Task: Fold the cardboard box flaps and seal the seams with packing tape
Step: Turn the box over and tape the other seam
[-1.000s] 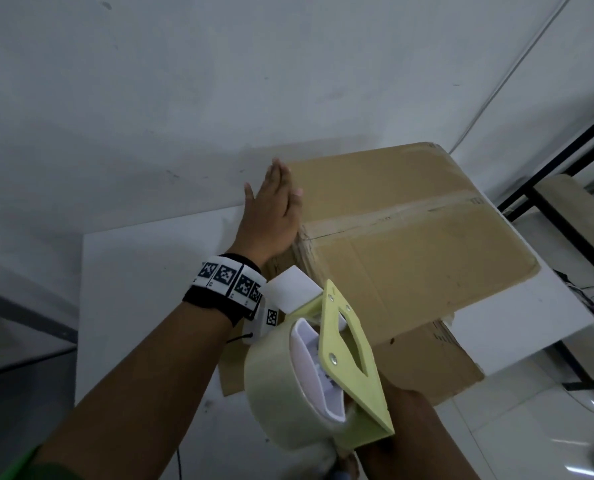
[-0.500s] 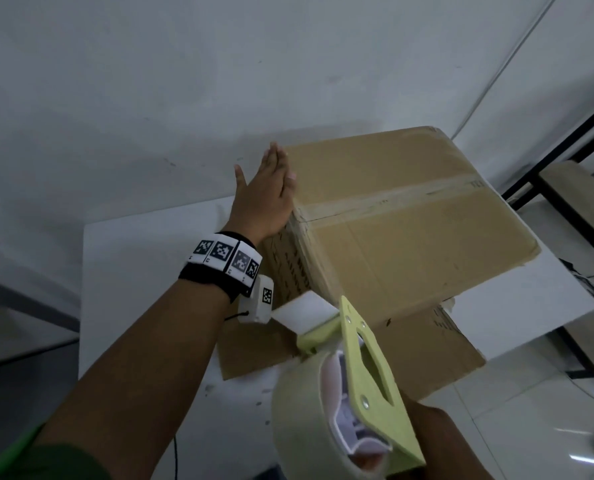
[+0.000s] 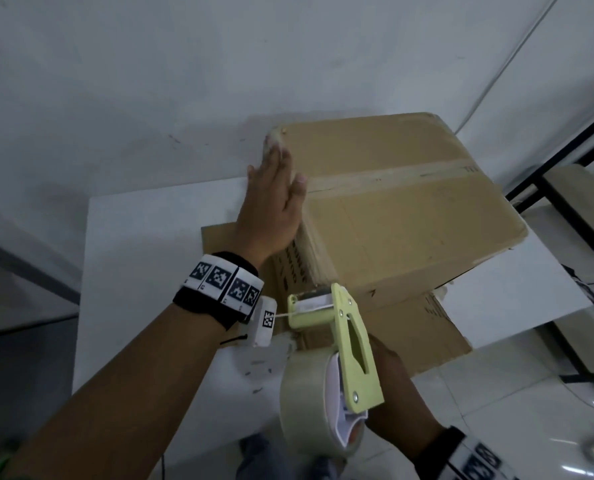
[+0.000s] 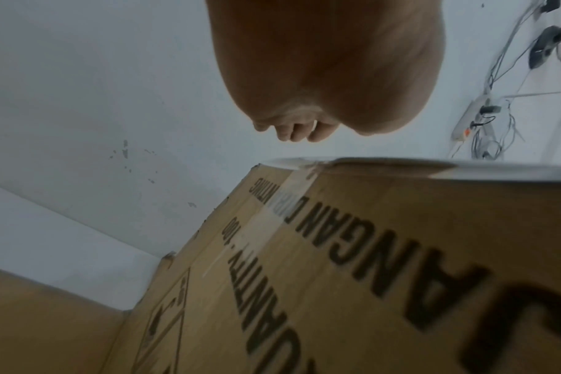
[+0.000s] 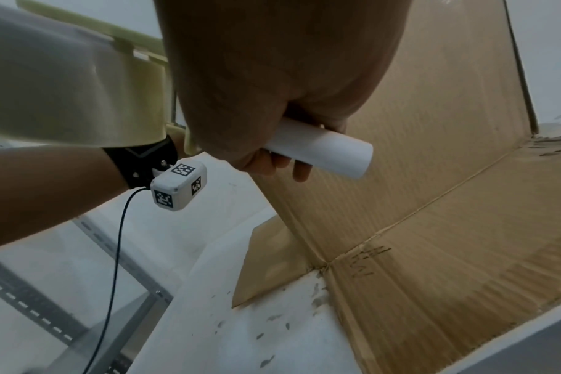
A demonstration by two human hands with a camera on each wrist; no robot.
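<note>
Right wrist view alone shows right hand gripping dispenser's white handle.

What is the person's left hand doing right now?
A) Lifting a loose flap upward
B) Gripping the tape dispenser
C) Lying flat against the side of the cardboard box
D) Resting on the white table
C: the left hand lies flat, fingers straight, against the side of the cardboard box, while the right hand grips the tape dispenser.
</note>
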